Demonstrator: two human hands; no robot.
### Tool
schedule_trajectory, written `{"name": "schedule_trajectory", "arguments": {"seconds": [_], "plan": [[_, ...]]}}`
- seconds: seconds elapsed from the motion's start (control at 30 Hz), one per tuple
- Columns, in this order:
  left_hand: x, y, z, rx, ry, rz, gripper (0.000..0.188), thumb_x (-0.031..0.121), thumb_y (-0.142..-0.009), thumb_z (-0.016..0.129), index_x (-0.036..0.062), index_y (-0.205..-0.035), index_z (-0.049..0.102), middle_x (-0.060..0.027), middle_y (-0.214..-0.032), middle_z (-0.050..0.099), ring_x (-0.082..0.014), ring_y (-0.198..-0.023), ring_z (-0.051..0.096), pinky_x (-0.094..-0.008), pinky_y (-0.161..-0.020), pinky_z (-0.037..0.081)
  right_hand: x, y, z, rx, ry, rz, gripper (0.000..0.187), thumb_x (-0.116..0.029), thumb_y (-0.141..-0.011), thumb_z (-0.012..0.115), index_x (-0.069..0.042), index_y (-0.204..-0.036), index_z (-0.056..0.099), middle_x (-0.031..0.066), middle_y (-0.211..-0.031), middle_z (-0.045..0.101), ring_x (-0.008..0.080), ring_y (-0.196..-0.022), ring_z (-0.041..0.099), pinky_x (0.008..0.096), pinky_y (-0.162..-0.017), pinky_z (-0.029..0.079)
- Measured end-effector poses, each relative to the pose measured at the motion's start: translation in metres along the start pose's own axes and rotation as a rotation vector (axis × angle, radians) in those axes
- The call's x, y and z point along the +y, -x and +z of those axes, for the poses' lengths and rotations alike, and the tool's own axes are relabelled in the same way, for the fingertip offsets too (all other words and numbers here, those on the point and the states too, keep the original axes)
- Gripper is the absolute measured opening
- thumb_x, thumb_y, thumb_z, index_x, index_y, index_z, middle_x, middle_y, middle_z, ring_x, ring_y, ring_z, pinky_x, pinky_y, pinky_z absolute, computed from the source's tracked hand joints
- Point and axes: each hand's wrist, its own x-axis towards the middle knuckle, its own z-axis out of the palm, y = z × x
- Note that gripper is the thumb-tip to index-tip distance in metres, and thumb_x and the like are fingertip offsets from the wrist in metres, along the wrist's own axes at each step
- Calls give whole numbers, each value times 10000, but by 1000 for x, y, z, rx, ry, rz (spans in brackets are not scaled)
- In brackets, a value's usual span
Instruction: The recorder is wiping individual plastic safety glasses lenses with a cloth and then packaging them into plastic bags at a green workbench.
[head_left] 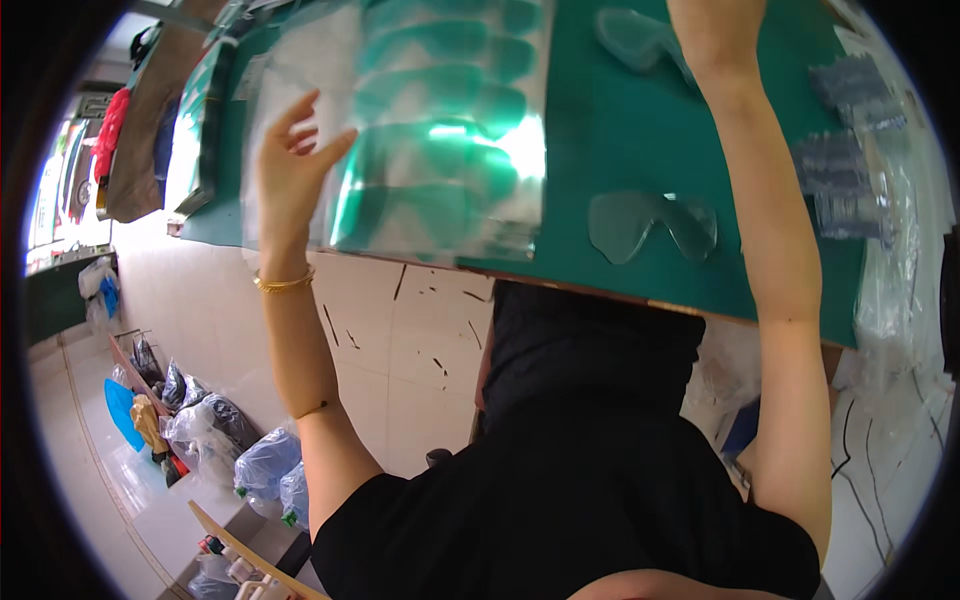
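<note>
My left hand (293, 165), with a gold bracelet at the wrist, is over the left part of a glossy clear plastic sheet (345, 60). Its fingers are spread and partly curled, with nothing between them. Several goggle-lens-shaped areas look green across the sheet. My right hand (718, 35) reaches to the top edge of the picture; its fingers are out of sight. Just left of it lies a clear goggle lens (635, 40), partly behind the hand. Another clear goggle lens (620, 228) rests flat near the table's front edge.
The green table (600, 135) bears several plastic-wrapped grey packs (850, 165) and crumpled clear film (900, 270) on its right. A stack of sheets (195, 135) stands at the left end. Bagged items (215, 425) sit on the floor, lower left.
</note>
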Motion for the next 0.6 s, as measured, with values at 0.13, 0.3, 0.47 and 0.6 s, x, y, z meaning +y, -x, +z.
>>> {"name": "schedule_trajectory", "arguments": {"seconds": [0.13,0.3,0.47,0.6], "plan": [[71,18,9,-560,1432,-155,470,271,-1022,530,-95,-1317,502,-144,-1160,640,-210,-1061,607,-304,-953,497,-45,32,-29,-263,669,-910,242,-83,-825,767,40,-1009,670,113,-850,665,166,-721,628,254,-666,503],[116,53,51,-635,1631,-266,289,194,-1012,518,-18,-1201,570,-83,-1166,653,-172,-1081,604,-322,-951,476,-70,89,-83,-302,455,-375,459,-260,-785,797,29,-1096,623,76,-851,643,127,-682,565,237,-620,448],[134,86,77,-477,1328,-145,95,83,-959,574,-10,-976,563,-83,-841,591,-203,-742,575,-293,-697,450,-89,129,-137,-239,184,126,680,-436,-744,828,19,-1183,576,39,-852,621,87,-644,501,219,-574,394],[132,121,90,-519,1116,-164,231,67,-815,776,2,-891,568,-120,-861,625,-190,-725,596,-299,-686,489,-85,167,-143,-69,-39,687,962,-604,-646,849,26,-1257,453,-3,-816,572,45,-611,426,181,-552,329]]}}
